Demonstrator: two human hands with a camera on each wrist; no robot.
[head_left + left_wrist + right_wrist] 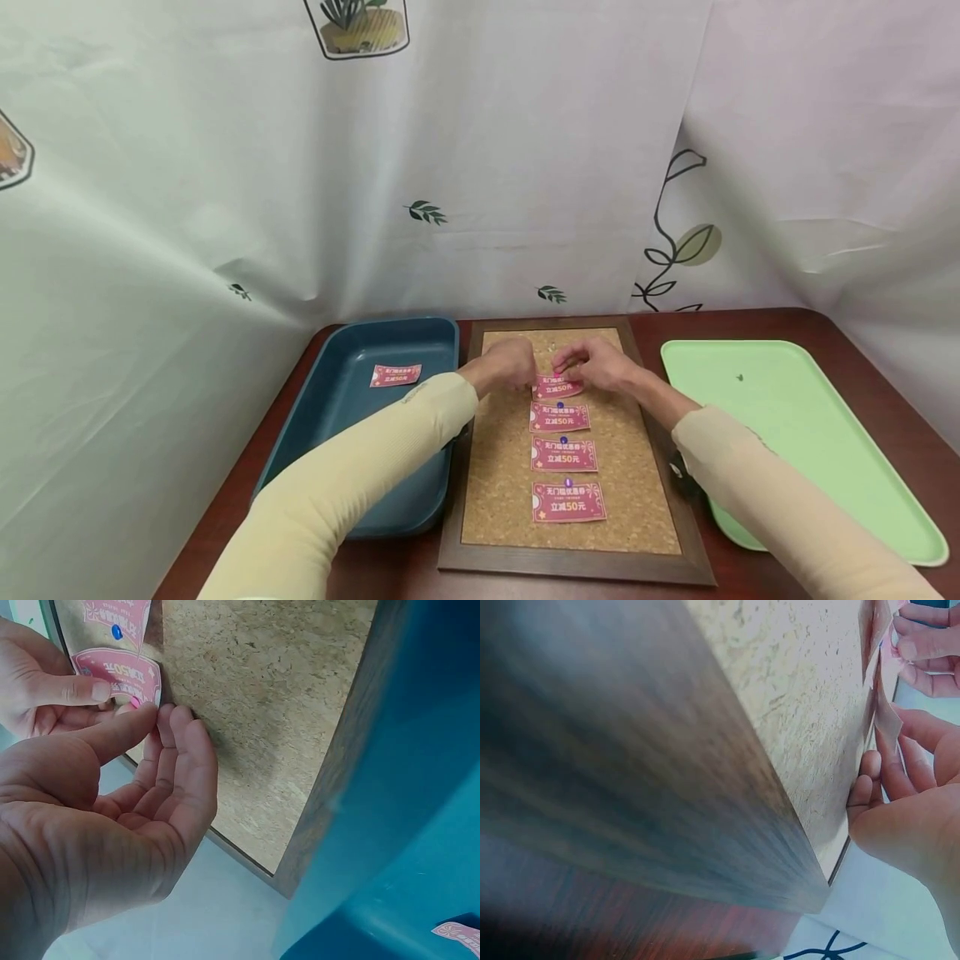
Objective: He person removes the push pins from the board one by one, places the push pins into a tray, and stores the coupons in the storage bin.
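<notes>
A pink paper coupon [551,387] lies uppermost in a column on the framed corkboard [495,467]. My left hand [512,362] pinches its left end between thumb and fingers, also seen in the left wrist view. At its other end, my right hand [600,364] holds the paper with the thumb over it. A pink pushpin [135,701] shows at the coupon's top edge, close to the right fingertips; whether it is in the cork I cannot tell. Below, more coupons [564,457] are pinned in line, each by a blue or purple pushpin [564,440] at its top edge.
Left of the board stands a dark blue tray [300,433] with one loose coupon [395,376] inside. A light green tray [810,450] lies to the right, partly under my right forearm. White patterned cloth [487,167] hangs behind the dark red table [787,321].
</notes>
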